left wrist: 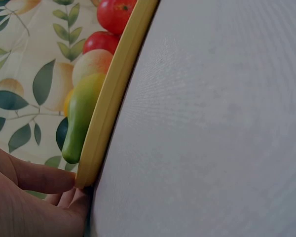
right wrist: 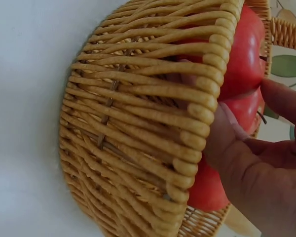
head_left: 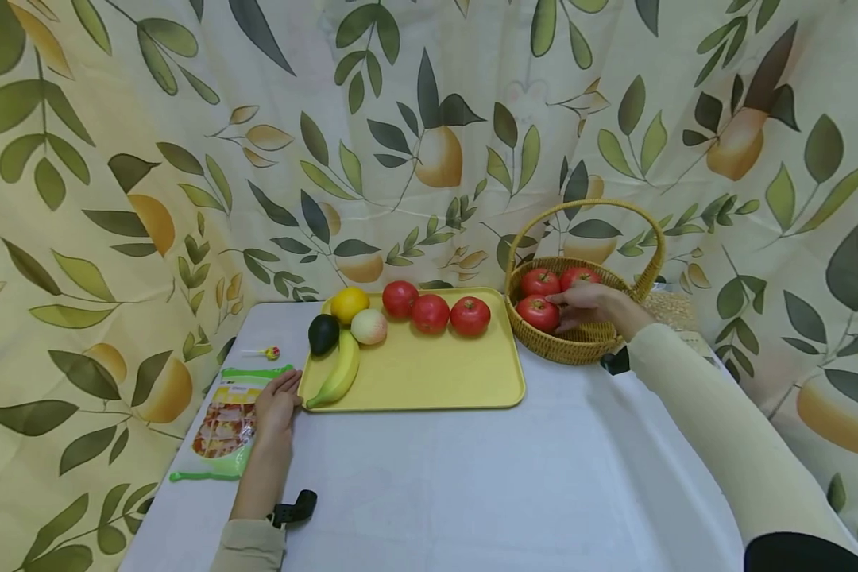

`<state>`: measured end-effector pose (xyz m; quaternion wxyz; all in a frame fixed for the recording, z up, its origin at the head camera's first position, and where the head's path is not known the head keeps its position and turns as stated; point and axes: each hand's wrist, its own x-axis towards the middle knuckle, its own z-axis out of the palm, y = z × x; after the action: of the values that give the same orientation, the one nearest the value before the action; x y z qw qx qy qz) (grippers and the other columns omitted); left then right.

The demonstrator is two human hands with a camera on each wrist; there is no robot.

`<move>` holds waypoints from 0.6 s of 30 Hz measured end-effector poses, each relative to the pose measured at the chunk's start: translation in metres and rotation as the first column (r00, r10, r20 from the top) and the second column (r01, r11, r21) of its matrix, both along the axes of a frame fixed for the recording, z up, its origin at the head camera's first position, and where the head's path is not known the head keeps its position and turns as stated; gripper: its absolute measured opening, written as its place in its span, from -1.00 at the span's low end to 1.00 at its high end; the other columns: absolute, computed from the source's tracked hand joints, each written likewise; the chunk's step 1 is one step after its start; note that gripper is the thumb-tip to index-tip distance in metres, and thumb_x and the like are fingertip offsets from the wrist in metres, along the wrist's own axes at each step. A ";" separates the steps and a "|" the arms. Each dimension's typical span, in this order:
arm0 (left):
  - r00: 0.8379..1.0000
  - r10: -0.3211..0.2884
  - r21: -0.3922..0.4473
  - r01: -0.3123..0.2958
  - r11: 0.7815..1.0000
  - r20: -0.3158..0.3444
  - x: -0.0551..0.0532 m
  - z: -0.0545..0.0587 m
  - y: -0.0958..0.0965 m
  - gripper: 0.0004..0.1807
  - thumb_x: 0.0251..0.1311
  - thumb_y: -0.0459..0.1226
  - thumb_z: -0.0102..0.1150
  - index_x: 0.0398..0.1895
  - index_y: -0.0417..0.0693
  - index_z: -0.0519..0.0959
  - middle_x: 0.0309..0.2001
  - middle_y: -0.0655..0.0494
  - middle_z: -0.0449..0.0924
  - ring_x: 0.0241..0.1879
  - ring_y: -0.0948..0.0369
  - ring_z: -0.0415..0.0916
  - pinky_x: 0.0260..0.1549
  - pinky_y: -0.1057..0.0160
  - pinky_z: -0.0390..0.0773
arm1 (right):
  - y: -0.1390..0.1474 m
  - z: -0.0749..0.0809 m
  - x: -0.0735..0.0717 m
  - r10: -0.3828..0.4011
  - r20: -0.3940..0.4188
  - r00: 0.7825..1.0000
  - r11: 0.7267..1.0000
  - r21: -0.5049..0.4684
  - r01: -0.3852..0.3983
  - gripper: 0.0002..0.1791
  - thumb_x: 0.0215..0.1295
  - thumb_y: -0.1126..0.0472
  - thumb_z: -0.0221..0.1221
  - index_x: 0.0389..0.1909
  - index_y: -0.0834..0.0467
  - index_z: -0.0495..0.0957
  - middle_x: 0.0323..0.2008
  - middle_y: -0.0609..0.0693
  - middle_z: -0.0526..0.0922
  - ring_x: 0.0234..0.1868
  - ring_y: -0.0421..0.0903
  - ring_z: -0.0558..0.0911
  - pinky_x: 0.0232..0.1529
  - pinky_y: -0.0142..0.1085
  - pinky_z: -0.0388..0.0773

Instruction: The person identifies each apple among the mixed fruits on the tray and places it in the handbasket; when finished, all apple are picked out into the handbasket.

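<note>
The left hand (head_left: 277, 403), fingers extended, touched the tray (head_left: 429, 373). The right hand's (head_left: 592, 303) fingers gripped a red fruit (head_left: 536, 313) inside the basket (head_left: 554, 345).

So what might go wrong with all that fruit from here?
The right hand grips a smooth red fruit crowded by others in the basket; it might slip or knock its neighbours. The left hand touches the yellow tray at its corner, so a nudge could roll the round red fruits or push the banana over the low rim.
</note>
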<state>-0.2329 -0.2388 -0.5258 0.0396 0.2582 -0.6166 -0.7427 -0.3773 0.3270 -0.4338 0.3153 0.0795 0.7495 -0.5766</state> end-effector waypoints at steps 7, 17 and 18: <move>1.000 0.003 -0.014 -0.003 1.000 0.008 0.000 0.001 0.001 -0.18 0.17 -0.74 -0.18 0.56 -0.21 0.28 0.49 -0.16 0.37 0.49 0.05 0.33 0.46 0.16 0.34 | 0.010 0.006 0.006 -0.015 -0.024 1.000 0.999 0.032 0.016 -0.44 0.67 0.19 -0.10 0.49 0.44 0.11 0.18 0.47 0.44 0.01 0.21 0.73 0.25 0.10 0.58; 1.000 -0.024 -0.018 0.023 1.000 -0.020 0.002 0.000 0.000 -0.18 0.17 -0.75 -0.22 0.57 -0.27 0.24 0.50 -0.21 0.33 0.51 0.03 0.29 0.48 0.15 0.32 | 0.017 0.024 0.012 -0.018 -0.083 0.996 1.000 0.012 0.019 -0.35 0.63 0.15 -0.02 0.56 0.40 0.12 0.26 0.33 0.50 0.22 0.26 0.60 0.34 0.10 0.51; 1.000 -0.021 -0.018 0.021 1.000 -0.016 0.001 0.000 0.000 -0.18 0.17 -0.75 -0.22 0.57 -0.27 0.24 0.50 -0.21 0.33 0.51 0.02 0.29 0.48 0.15 0.32 | 0.015 0.026 0.014 -0.029 -0.089 0.996 0.999 0.018 0.031 -0.35 0.63 0.14 -0.01 0.56 0.39 0.13 0.26 0.32 0.50 0.21 0.23 0.61 0.33 0.08 0.53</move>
<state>-0.2314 -0.2389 -0.5255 0.0391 0.2452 -0.6255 -0.7397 -0.3637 0.3421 -0.4074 0.2722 0.0679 0.7670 -0.5771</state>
